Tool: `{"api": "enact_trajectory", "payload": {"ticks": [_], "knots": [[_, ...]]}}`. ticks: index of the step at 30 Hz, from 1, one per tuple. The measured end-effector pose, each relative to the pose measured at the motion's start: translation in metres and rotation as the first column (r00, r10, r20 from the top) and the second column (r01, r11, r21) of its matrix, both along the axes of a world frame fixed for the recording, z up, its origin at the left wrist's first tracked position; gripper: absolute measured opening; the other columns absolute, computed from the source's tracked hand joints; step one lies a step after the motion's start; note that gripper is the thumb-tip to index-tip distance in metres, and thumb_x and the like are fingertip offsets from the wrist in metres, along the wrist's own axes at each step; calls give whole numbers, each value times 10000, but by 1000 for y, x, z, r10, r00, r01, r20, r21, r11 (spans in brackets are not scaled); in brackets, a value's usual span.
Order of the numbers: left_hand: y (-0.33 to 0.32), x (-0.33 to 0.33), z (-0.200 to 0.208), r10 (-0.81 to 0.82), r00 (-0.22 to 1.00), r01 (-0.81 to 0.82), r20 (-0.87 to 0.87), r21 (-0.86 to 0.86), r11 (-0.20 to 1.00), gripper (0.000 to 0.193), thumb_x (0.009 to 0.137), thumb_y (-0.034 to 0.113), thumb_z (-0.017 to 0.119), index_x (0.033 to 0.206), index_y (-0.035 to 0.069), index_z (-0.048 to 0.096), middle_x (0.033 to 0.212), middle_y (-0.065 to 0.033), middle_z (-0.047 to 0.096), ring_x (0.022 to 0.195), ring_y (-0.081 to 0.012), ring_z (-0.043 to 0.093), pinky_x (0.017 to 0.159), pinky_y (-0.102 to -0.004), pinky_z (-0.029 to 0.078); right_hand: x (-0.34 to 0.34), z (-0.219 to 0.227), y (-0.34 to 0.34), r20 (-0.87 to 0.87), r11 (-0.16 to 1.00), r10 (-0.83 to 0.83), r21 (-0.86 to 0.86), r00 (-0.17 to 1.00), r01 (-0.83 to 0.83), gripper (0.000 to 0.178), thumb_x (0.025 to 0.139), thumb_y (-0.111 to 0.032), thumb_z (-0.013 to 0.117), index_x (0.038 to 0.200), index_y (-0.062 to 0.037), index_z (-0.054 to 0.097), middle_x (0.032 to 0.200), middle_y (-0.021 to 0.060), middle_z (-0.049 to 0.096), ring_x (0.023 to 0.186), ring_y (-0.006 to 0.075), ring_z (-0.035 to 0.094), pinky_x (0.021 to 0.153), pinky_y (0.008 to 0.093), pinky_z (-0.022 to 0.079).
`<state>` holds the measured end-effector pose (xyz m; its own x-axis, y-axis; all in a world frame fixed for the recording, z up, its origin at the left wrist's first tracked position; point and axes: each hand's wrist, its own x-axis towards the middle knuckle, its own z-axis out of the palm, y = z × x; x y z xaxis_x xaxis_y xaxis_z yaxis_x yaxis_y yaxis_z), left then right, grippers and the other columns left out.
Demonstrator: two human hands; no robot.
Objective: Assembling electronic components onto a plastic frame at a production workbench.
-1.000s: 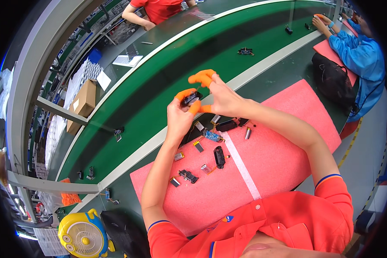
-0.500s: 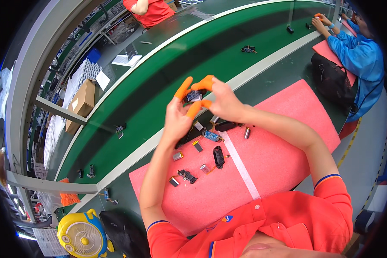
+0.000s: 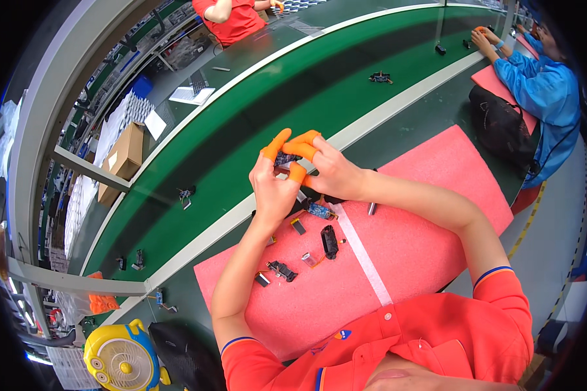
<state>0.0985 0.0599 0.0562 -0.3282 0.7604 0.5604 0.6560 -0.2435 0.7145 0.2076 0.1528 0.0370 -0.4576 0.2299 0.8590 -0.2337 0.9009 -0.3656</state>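
My pink mat [image 3: 456, 156] is foam, with a rough, speckled top and a white stripe [image 3: 362, 254] across it. It lies on the dark worktop [image 3: 437, 107]. On the mat, left of the stripe, are a black frame [image 3: 329, 242], long with round ends, a shiny silver block [image 3: 308, 259] with a thin wire, and a bumpy black part [image 3: 282, 271]. A blue piece [image 3: 319, 211] sits by the mat's far edge. Past the mat is a flat green belt [image 3: 241, 130].

Half a second ago, the small dark part [image 3: 284, 158] showed more of itself. Now my left fingers [image 3: 277, 143] and right fingers [image 3: 300, 148] hide most of it, and they have come a bit closer to the mat.

My fingers wear stretchy-looking orange covers. They are bent in, almost meeting, and pinch the small dark part between them, just past the mat's far edge. I can't tell which tip presses where.
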Motion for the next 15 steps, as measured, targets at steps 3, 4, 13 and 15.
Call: {"api": "enact_trajectory", "payload": {"ticks": [3, 4, 13, 15], "knots": [[-2, 2, -3, 38, 999, -39, -20, -24, 999, 523, 769, -93, 528, 1277, 21, 477, 1004, -77, 598, 845, -106, 568, 711, -250, 517, 1, -7, 0, 76, 1000, -9, -15, 997, 10, 427, 609, 43, 649, 1027, 4, 569, 1003, 160, 566, 933, 358, 533, 866, 392, 445], [-2, 3, -1, 19, 998, -17, 54, -35, 999, 522, 773, -96, 526, 1278, 23, 477, 1001, -76, 597, 840, -107, 570, 705, -251, 517, 2, -4, 0, 78, 1000, -8, -14, 997, 9, 427, 609, 43, 649, 1027, 4, 569, 1003, 160, 566, 933, 358, 533, 866, 392, 445], [-14, -31, 20, -299, 914, 344, 273, -135, 929, 592, 764, -93, 564, 1320, 60, 427, 1065, -160, 579, 911, -211, 608, 773, -311, 505, -5, 15, 13, 21, 798, 324, -543, 946, -262, 313, 704, 71, 666, 1000, 45, 569, 955, 104, 575, 914, 200, 575, 831, 317, 484], [-14, -35, 13, -249, 956, 277, 157, -191, 942, 589, 771, -95, 561, 1322, 59, 420, 1100, -170, 567, 941, -223, 603, 792, -320, 502, -9, 11, 15, 20, 747, 366, -602, 930, -281, 300, 728, 72, 667, 1010, 48, 568, 939, 88, 574, 899, 165, 578, 826, 301, 490]]}}
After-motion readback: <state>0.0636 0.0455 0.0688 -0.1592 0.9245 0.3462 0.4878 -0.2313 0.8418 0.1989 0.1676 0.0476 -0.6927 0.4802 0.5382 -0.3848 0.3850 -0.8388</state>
